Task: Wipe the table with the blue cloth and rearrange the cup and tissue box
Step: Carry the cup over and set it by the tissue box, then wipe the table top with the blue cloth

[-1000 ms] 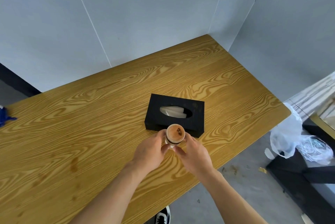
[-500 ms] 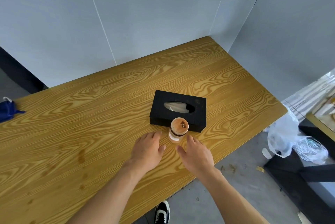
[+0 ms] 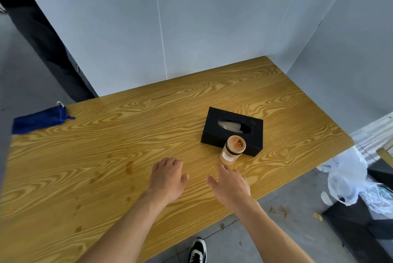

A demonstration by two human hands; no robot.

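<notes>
A tan cup (image 3: 232, 151) with a dark band stands upright on the wooden table (image 3: 148, 135), touching the near side of a black tissue box (image 3: 232, 129) with a white tissue in its slot. My left hand (image 3: 167, 178) hovers open over the table, left of and nearer than the cup. Also open, my right hand (image 3: 230, 184) has its fingertips just short of the cup's base. A blue cloth (image 3: 40, 119) lies bunched at the table's far left edge, well away from both hands.
Brownish spots (image 3: 128, 167) mark the wood left of my left hand. Grey panels wall the table's back and right sides. White plastic bags (image 3: 348, 179) sit on the floor right of the table. My shoe (image 3: 197, 251) shows below the near edge.
Both hands have let go of the cup and drawn back toward me with fingers spread. The cup stands alone by the box. The view has swung left, showing more of the blue cloth.
</notes>
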